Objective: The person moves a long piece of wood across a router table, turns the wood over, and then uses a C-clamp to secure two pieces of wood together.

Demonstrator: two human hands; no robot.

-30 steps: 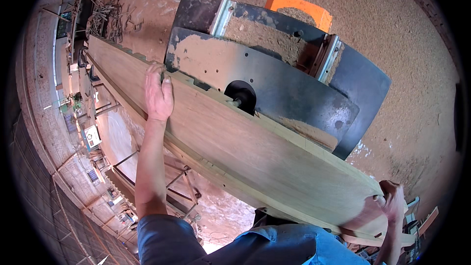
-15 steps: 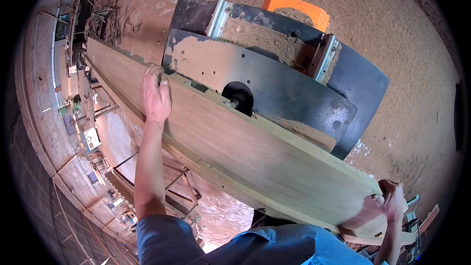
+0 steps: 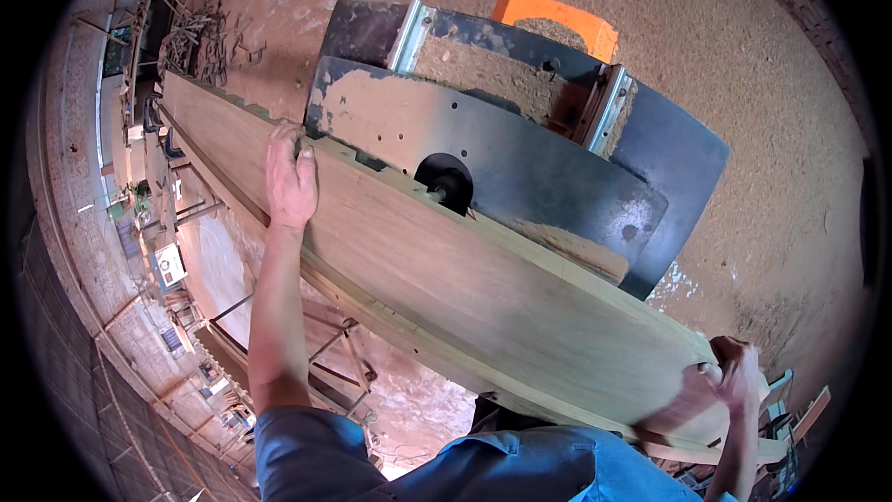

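A long pale wooden panel (image 3: 502, 288) lies slantwise before me, from the far left to my lower right. Along its far edge, near the left, are notches. My left hand (image 3: 292, 186) rests flat on the panel, its fingers stretched toward that edge. At the near right end my right hand (image 3: 736, 374) grips the panel's corner, the thumb on top. The far edge lies against a black machine table (image 3: 548, 181) covered with sawdust. A spindle (image 3: 448, 188) shows in a round dark opening there, right beside the panel's edge; its cutter is partly hidden.
Metal rails (image 3: 608, 110) cross the machine table, and an orange part (image 3: 562, 14) juts out behind it. Sawdust covers the floor (image 3: 743, 204). A metal frame (image 3: 339, 353) stands below the panel, left of my body. Scrap wood (image 3: 200, 37) is heaped at the far left.
The whole scene sits slightly farther left in the picture. Both hands keep their places on the panel; any slide of the panel along the machine is too small to tell.
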